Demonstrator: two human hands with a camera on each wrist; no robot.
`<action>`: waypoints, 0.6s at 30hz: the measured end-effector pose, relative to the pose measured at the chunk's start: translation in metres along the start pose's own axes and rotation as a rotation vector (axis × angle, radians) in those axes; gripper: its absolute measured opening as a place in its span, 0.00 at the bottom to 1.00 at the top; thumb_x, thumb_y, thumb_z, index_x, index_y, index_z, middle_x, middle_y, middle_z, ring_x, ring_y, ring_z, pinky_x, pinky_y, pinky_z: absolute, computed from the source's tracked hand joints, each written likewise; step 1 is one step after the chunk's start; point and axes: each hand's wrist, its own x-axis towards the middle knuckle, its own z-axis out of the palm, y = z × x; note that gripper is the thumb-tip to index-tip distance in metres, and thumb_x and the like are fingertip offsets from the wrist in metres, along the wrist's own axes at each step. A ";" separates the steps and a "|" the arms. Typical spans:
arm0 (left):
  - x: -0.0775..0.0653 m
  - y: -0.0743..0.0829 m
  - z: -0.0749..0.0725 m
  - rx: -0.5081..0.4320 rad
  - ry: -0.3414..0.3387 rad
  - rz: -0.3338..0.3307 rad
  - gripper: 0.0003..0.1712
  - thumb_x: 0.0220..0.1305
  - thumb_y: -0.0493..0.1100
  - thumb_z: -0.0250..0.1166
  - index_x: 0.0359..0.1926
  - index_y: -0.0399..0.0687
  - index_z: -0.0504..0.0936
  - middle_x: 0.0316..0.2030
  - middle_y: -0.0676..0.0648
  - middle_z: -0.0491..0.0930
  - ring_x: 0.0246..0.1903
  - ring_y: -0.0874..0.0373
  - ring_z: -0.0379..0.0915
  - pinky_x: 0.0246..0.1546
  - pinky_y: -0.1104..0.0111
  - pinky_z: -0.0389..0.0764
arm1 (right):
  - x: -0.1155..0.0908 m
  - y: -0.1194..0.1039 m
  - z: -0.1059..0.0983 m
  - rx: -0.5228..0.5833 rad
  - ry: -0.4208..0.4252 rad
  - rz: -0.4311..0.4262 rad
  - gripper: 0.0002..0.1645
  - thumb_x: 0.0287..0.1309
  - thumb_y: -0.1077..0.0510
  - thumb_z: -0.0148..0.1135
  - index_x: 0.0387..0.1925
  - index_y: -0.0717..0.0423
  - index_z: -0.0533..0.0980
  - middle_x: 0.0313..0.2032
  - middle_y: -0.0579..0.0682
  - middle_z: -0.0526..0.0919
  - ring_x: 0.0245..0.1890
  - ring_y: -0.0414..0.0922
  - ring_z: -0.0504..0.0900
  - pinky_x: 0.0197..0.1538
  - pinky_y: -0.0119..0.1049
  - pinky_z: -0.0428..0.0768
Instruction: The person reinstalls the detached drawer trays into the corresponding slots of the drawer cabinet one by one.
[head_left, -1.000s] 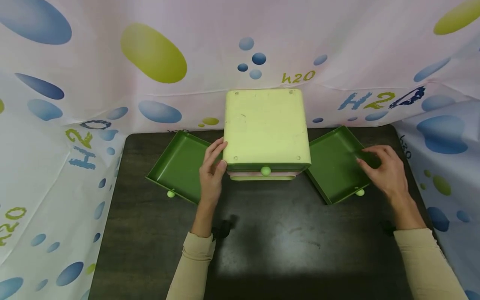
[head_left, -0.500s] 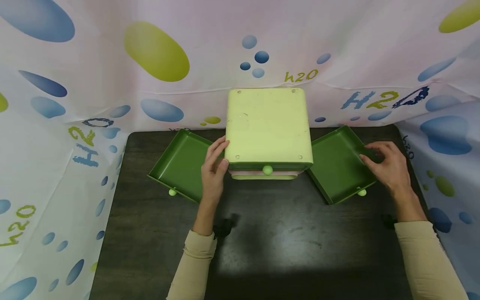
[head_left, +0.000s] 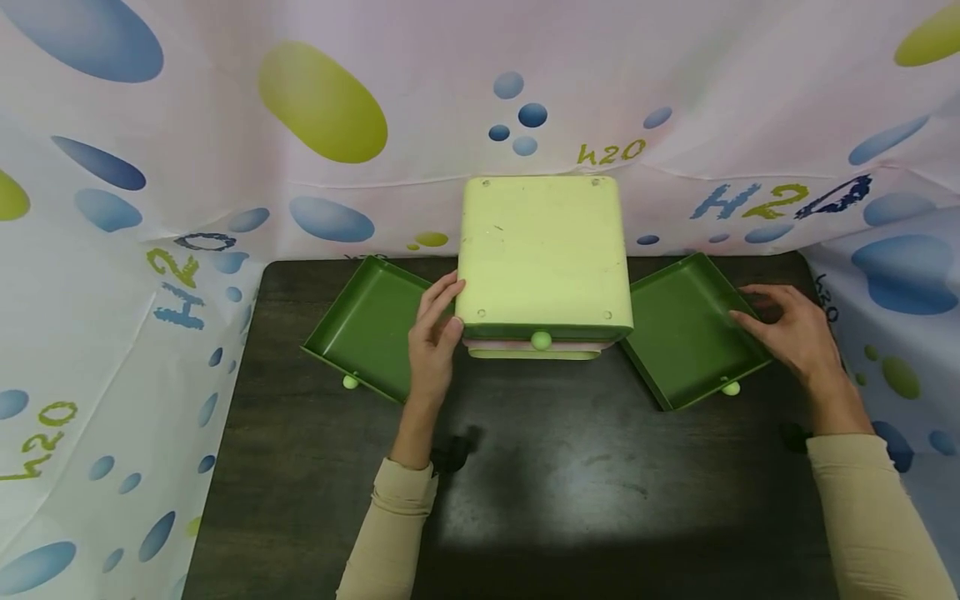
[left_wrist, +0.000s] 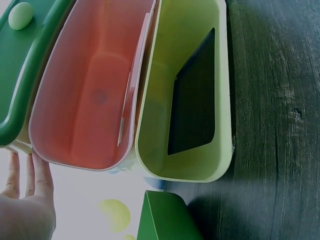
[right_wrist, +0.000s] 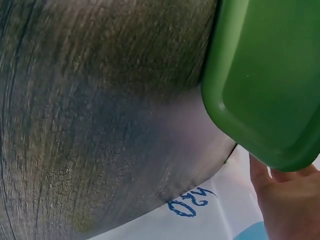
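A small cabinet [head_left: 545, 250] with a pale yellow-green top stands at the back of the table. Under its top sits a green drawer with a round knob [head_left: 541, 341]. Below that, the left wrist view shows a pink compartment [left_wrist: 95, 95] and a yellow-green compartment [left_wrist: 195, 160], both without drawers. My left hand [head_left: 433, 354] touches the cabinet's left side with fairly straight fingers. My right hand [head_left: 798, 333] is at the right rim of a green drawer [head_left: 686, 329], its thumb tip by the rim and fingers outside, partly hidden behind the drawer in the right wrist view.
Another green drawer [head_left: 375, 329] lies angled on the left, partly behind the left hand. Both loose drawers rest on the dark wooden table [head_left: 570, 475]. A patterned curtain [head_left: 420, 100] hangs close behind the table and along both sides.
My right hand has drawn slightly rightward from inside the right drawer to its rim. The left hand, cabinet and drawers keep their places; the head view has shifted slightly.
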 end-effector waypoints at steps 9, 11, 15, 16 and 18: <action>0.002 -0.001 0.000 -0.018 -0.010 0.005 0.40 0.71 0.61 0.58 0.64 0.27 0.72 0.68 0.35 0.63 0.66 0.44 0.62 0.46 0.68 0.72 | 0.002 0.005 0.000 0.024 -0.074 0.065 0.34 0.66 0.41 0.62 0.64 0.57 0.74 0.61 0.69 0.71 0.55 0.68 0.71 0.45 0.67 0.69; 0.002 -0.002 -0.001 -0.015 -0.015 0.005 0.40 0.71 0.61 0.58 0.65 0.27 0.71 0.68 0.35 0.63 0.66 0.44 0.62 0.44 0.68 0.71 | 0.002 0.006 0.000 0.017 -0.072 0.071 0.34 0.66 0.41 0.62 0.64 0.57 0.74 0.61 0.69 0.71 0.54 0.68 0.71 0.45 0.67 0.69; 0.001 -0.001 -0.001 0.002 -0.021 0.006 0.40 0.72 0.60 0.57 0.65 0.27 0.71 0.68 0.34 0.62 0.66 0.44 0.62 0.43 0.68 0.71 | 0.003 0.007 0.001 0.011 -0.082 0.084 0.34 0.66 0.39 0.61 0.63 0.56 0.74 0.62 0.70 0.71 0.53 0.67 0.72 0.44 0.65 0.69; 0.001 -0.001 -0.001 0.006 -0.021 0.008 0.39 0.72 0.60 0.57 0.65 0.27 0.71 0.68 0.34 0.62 0.66 0.44 0.62 0.43 0.68 0.71 | 0.003 0.007 0.002 0.012 -0.087 0.087 0.34 0.66 0.38 0.61 0.63 0.56 0.74 0.62 0.70 0.71 0.53 0.66 0.72 0.44 0.65 0.69; 0.000 0.000 -0.001 0.003 -0.019 0.012 0.39 0.72 0.59 0.57 0.65 0.27 0.71 0.68 0.33 0.62 0.66 0.45 0.62 0.42 0.68 0.71 | 0.002 0.007 0.003 0.013 -0.094 0.099 0.34 0.66 0.37 0.60 0.63 0.55 0.74 0.63 0.70 0.71 0.51 0.64 0.73 0.43 0.62 0.69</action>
